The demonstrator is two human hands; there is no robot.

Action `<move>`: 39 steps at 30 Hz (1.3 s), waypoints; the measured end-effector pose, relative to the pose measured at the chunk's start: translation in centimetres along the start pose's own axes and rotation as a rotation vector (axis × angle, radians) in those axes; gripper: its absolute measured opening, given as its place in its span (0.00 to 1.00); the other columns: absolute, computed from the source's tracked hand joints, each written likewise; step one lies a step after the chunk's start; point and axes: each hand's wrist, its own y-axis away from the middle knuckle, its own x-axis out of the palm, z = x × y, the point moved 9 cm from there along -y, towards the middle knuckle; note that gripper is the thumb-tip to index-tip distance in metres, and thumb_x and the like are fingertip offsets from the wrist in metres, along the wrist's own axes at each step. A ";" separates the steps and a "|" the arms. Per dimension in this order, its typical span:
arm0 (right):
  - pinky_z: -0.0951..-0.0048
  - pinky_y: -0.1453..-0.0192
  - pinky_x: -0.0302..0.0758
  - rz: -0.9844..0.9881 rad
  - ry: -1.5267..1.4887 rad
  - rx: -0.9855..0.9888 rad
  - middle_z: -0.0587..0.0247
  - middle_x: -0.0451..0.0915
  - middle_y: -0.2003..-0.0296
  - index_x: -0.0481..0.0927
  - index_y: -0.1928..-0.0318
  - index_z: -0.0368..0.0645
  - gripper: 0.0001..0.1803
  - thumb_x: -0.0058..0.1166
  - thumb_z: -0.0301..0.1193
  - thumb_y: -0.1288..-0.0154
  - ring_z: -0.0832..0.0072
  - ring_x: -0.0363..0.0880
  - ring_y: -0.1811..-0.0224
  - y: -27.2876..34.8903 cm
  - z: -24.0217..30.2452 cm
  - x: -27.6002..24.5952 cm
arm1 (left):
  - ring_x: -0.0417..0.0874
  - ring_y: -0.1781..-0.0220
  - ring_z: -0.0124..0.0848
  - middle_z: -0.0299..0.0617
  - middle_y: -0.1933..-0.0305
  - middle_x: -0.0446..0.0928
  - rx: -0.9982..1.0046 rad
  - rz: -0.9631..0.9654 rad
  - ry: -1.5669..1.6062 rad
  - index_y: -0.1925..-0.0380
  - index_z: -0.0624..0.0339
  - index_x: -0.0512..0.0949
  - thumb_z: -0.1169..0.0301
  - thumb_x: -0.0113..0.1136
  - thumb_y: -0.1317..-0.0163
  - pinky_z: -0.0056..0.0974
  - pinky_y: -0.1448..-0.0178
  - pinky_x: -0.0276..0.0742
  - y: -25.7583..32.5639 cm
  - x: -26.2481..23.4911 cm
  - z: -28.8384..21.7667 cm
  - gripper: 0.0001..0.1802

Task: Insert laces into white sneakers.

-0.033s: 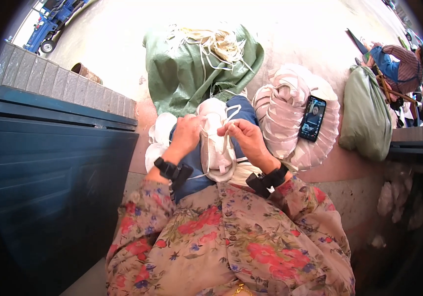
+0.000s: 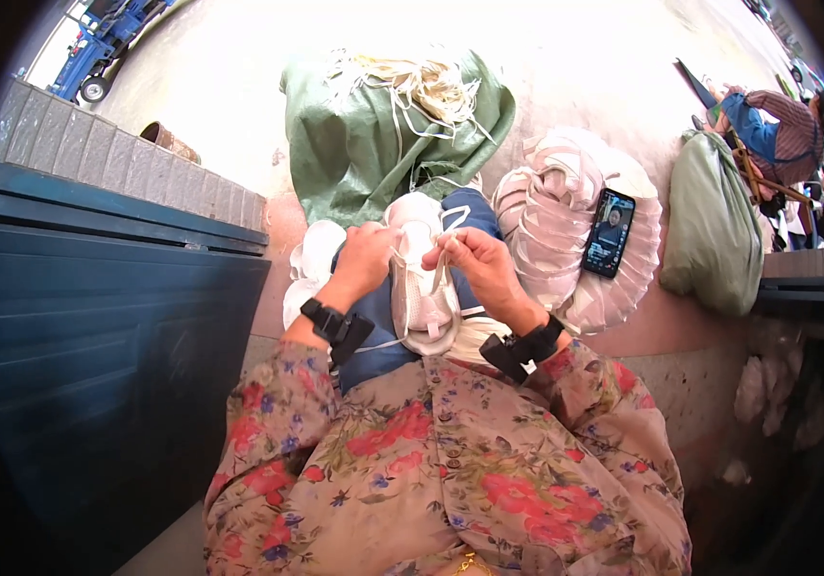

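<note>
Green sack [image 2: 354, 144], upper centre of frame. Bundle of pale shoe pieces [image 2: 535, 240], right of centre. White shoe [image 2: 424, 305], centre, between hands. Left hand [image 2: 366, 257]: fingers curled, grip contents unclear. Right hand [image 2: 477, 264]: grip pinches pale lace [image 2: 444, 273].

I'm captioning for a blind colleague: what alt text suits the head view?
The right hand pinches a lace of a pale shoe over a blue-clad lap, the left hand at the shoe's side. Beyond is a green sack topped with loose strips; rightward, a phone rests on pale shoe parts.
</note>
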 end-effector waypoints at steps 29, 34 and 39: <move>0.77 0.63 0.68 -0.031 0.600 -0.698 0.63 0.73 0.75 0.71 0.56 0.32 0.14 0.41 0.31 0.35 0.77 0.73 0.70 5.3 34.8 0.9 | 0.75 0.66 0.47 0.52 0.74 0.75 0.269 0.367 -0.241 0.71 0.60 0.73 0.74 0.52 0.53 0.47 0.65 0.73 -4.0 5.5 -6.8 0.07; 0.78 0.64 0.68 -0.066 0.647 -0.661 0.64 0.73 0.75 0.71 0.56 0.32 0.14 0.41 0.31 0.35 0.78 0.73 0.71 6.3 35.3 -0.9 | 0.76 0.64 0.50 0.56 0.73 0.76 0.201 0.430 -0.234 0.73 0.68 0.71 0.75 0.51 0.53 0.49 0.64 0.73 -4.5 6.0 -7.1 0.07; 0.78 0.65 0.68 -0.059 0.661 -0.630 0.64 0.72 0.76 0.72 0.56 0.33 0.14 0.41 0.31 0.35 0.78 0.72 0.72 6.7 35.6 -1.4 | 0.76 0.62 0.53 0.61 0.69 0.75 0.099 0.483 0.054 0.72 0.70 0.72 0.75 0.53 0.59 0.46 0.60 0.72 -6.5 7.6 -4.4 0.12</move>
